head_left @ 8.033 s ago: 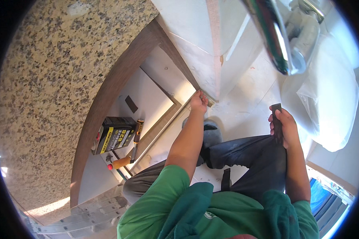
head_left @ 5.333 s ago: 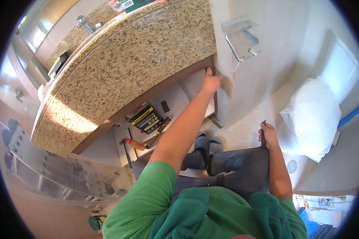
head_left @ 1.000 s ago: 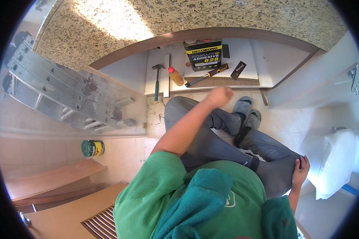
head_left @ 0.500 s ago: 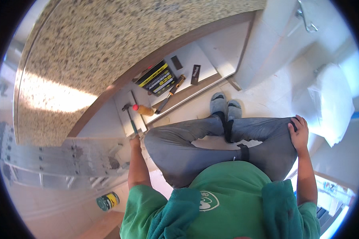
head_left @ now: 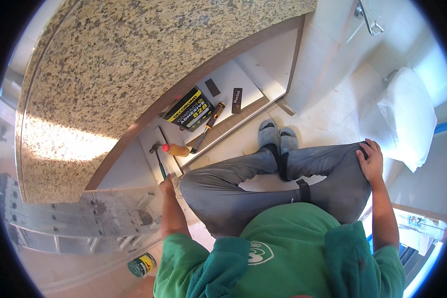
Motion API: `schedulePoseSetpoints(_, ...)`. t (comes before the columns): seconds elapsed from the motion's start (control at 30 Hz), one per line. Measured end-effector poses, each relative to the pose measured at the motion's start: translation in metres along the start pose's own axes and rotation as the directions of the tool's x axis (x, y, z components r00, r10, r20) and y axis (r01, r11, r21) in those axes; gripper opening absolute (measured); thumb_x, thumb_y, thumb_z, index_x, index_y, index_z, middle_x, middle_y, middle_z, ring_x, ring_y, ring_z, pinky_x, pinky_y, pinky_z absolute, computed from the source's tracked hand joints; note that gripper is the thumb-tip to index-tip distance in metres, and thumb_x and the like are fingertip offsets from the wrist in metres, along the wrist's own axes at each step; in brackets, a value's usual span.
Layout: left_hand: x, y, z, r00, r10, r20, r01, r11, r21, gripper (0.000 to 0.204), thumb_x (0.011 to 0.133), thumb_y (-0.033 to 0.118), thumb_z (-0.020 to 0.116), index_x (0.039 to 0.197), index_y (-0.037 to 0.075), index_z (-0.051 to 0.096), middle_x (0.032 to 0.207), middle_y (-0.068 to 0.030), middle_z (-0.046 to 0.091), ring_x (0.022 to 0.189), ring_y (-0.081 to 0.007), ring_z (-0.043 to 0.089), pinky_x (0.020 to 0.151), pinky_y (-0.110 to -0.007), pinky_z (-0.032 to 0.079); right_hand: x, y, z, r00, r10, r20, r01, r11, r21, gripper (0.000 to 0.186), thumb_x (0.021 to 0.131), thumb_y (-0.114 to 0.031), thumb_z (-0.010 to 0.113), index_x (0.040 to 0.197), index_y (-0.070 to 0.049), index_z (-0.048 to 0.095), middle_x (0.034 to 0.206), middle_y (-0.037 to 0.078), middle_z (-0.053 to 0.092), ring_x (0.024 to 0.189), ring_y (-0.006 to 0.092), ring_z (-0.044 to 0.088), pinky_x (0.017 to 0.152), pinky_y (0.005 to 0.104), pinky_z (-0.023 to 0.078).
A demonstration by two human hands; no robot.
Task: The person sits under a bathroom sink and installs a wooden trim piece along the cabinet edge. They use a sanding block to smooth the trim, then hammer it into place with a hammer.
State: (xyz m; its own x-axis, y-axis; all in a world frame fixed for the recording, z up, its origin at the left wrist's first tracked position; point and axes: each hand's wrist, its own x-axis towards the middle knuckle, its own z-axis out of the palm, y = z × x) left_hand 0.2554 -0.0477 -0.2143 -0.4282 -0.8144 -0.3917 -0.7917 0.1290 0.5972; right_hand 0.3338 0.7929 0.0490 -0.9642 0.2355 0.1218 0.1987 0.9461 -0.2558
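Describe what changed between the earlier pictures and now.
The left hand went from the white cabinet's brown right edge to the green-handled hammer; grip unclear. The right hand released a dark rectangular strip, apparently now lying inside, and rests on the grey-trousered knee. The black-and-yellow tin stayed.

Stone slab (head_left: 174, 59): speckled tan and grey, filling much of the upper left
Sunlight (head_left: 64, 141): a bright patch at the slab's lower left
Cabinet (head_left: 270, 57): white inside, brown trim, under the slab
Wall (head_left: 325, 32): pale, right of the cabinet, bearing a shiny metal holder (head_left: 368, 22)
Floor (head_left: 328, 111): pale, smudged
Left side: metal ladder (head_left: 64, 226)
Right side: white plastic bundle (head_left: 411, 119)
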Motion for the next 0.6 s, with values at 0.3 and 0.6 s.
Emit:
schedulePoseSetpoints(0.3, -0.012, 0.061, -0.016, 0.982, 0.129, 0.141, -0.115, 0.988, -0.101, 0.035, 0.089, 0.030, 0.067, 0.079, -0.003, 0.065, 0.066, -0.0152, 0.065, 0.050, -0.0250, 0.060, 0.046, -0.040, 0.045, 0.000, 0.014, 0.013, 0.997, -0.042, 0.068, 0.042, 0.999, 0.008, 0.042, 0.098, -0.033, 0.064, 0.121, 0.002, 0.069, 0.138, 0.021, 0.060, 0.130, 0.0393, 0.052, 0.112, 0.0450, 0.040)
schedulePoseSetpoints(0.6, -0.142, 0.015, -0.015, 0.943, 0.177, -0.282, -0.267, 0.909, -0.321, 0.034, 0.093, 0.029, 0.067, 0.089, -0.005, 0.066, 0.080, -0.0202, 0.068, 0.072, -0.0320, 0.065, 0.069, -0.043, 0.049, -0.011, 0.050, 0.034, 0.975, 0.007, -0.224, 0.073, 0.936, 0.344, 0.033, 0.104, -0.030, 0.061, 0.109, 0.002, 0.068, 0.108, 0.014, 0.064, 0.107, 0.0258, 0.060, 0.098, 0.0371, 0.045)
